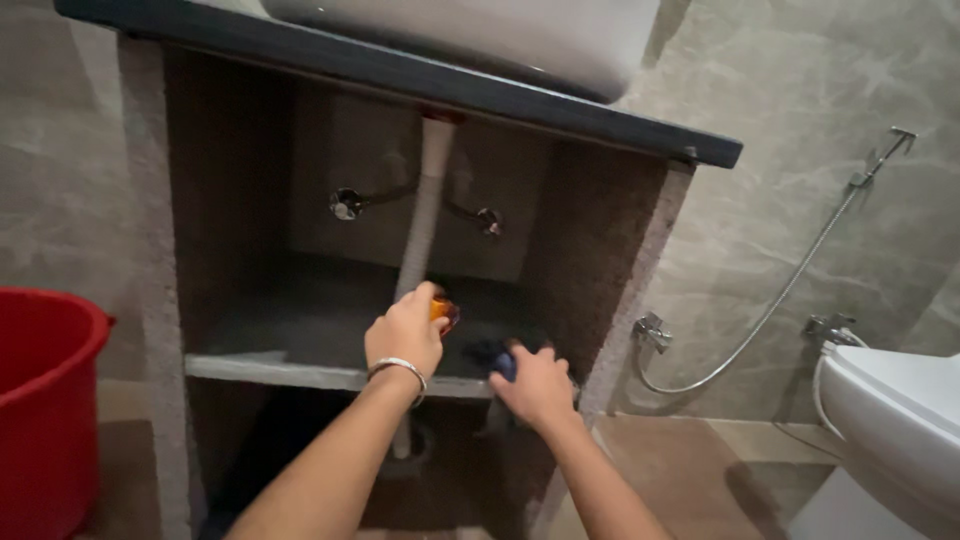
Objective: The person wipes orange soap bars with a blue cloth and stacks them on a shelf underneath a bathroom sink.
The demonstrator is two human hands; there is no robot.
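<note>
Orange object [443, 309], small and rounded, sits in the grip of the left hand [405, 333], whose fingers curl around it so that only its upper right edge shows; what kind of thing it is cannot be told. That hand, with a silver bangle [398, 368] on its wrist, is over the grey shelf [270, 368] inside the open cabinet under the basin [480, 35], just in front of the white drain pipe [425, 205] that drops from twelve o'clock. At three o'clock from it, close by, the right hand [538, 385] is closed over a dark blue thing [503, 362] at the shelf's front edge; most of it is hidden under the fingers. A red bucket [45, 400] stands at nine o'clock, well apart. At three o'clock a white toilet [890, 420] shows, with a metal spray hose [790, 285] on the wall beside it.
</note>
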